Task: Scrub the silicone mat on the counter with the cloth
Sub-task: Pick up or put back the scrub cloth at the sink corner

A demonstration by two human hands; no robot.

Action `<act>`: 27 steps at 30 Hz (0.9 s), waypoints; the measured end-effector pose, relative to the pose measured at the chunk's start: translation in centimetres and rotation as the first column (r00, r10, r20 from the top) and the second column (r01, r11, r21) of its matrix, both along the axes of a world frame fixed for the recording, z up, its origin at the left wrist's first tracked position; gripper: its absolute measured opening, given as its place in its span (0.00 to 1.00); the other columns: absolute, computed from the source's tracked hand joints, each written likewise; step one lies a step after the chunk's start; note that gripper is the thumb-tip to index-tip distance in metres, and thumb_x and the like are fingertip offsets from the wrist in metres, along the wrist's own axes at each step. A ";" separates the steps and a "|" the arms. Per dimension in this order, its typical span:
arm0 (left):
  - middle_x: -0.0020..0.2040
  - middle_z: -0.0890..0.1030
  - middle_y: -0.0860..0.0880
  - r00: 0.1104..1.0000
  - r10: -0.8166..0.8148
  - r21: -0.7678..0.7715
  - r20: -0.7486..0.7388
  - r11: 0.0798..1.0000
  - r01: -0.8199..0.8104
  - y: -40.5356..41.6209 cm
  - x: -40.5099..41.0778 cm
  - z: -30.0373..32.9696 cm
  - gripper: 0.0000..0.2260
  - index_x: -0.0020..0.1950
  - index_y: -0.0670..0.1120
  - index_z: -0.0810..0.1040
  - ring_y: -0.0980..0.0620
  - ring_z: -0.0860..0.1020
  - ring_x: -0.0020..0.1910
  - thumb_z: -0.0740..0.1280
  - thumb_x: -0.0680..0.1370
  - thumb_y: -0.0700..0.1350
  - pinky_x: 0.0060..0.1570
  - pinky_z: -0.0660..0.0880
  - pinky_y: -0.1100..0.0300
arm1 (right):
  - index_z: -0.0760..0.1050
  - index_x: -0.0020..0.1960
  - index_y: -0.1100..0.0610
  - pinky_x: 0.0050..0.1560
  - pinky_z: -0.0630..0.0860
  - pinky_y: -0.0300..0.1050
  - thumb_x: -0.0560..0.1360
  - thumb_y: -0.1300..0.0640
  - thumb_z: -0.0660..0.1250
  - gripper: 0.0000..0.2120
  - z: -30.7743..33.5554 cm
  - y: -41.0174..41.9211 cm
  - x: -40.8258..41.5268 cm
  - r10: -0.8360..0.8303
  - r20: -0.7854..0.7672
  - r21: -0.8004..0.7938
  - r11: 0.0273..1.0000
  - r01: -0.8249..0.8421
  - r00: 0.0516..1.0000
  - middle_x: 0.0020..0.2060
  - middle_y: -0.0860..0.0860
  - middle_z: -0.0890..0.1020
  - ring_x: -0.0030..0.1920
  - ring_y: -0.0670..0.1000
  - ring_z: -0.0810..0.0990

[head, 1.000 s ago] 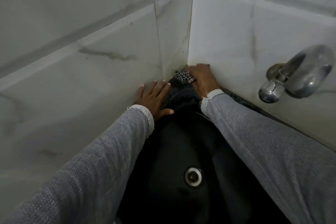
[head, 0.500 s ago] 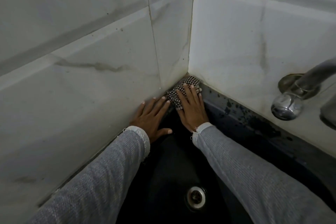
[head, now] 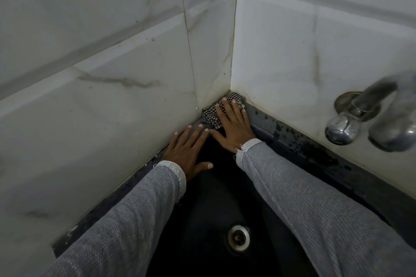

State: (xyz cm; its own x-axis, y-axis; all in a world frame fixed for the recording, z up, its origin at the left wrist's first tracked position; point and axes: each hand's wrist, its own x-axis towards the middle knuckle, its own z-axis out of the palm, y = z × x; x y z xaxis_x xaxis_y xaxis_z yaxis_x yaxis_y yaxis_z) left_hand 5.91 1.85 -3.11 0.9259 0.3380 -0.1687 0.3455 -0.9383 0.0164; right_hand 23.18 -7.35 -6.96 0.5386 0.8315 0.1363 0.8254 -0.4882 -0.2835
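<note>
Checked cloth [head: 209, 114]: corner of black ledge, under flat fingers of right hand [head: 234, 126]. Left hand [head: 186, 153]: spread flat beside it, holding nothing.

Checked woven cloth [head: 221, 109]; glossy marbled tiles [head: 112, 56]; shiny chrome tap [head: 369, 110] (smooth).

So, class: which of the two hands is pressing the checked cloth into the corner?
The right hand: its straight fingers lie flat on the checked cloth. The left hand rests bare on the sink edge.
</note>
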 end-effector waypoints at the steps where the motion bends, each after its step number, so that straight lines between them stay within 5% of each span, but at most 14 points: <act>1: 0.78 0.37 0.53 1.000 0.006 -0.005 -0.001 1.000 -0.006 -0.3 -0.2 0.3 0.41 0.77 0.53 0.35 0.50 0.39 0.77 0.55 0.75 0.68 0.73 0.41 0.48 | 0.45 0.76 0.50 0.73 0.38 0.55 0.74 0.36 0.52 0.37 0.6 -0.5 -0.3 -0.006 -0.002 0.006 1.000 0.006 1.000 0.76 0.50 0.43 0.75 0.53 0.38; 12: 0.77 0.36 0.54 0.999 -0.004 -0.074 0.035 0.997 0.007 -8.1 -5.2 5.4 0.40 0.77 0.54 0.37 0.50 0.38 0.77 0.55 0.75 0.68 0.74 0.43 0.44 | 0.46 0.76 0.49 0.74 0.40 0.56 0.77 0.36 0.49 0.33 7.0 -12.7 -7.5 -0.138 -0.051 -0.058 0.989 0.135 0.989 0.76 0.49 0.41 0.75 0.51 0.36; 27: 0.78 0.37 0.54 0.988 -0.103 -0.183 0.112 0.976 0.122 -30.3 -8.4 7.1 0.40 0.77 0.55 0.38 0.49 0.40 0.77 0.57 0.75 0.67 0.74 0.45 0.44 | 0.51 0.75 0.48 0.73 0.41 0.57 0.77 0.37 0.47 0.30 11.2 -37.4 -14.8 -0.431 -0.046 -0.038 0.902 0.430 0.901 0.76 0.48 0.44 0.75 0.51 0.39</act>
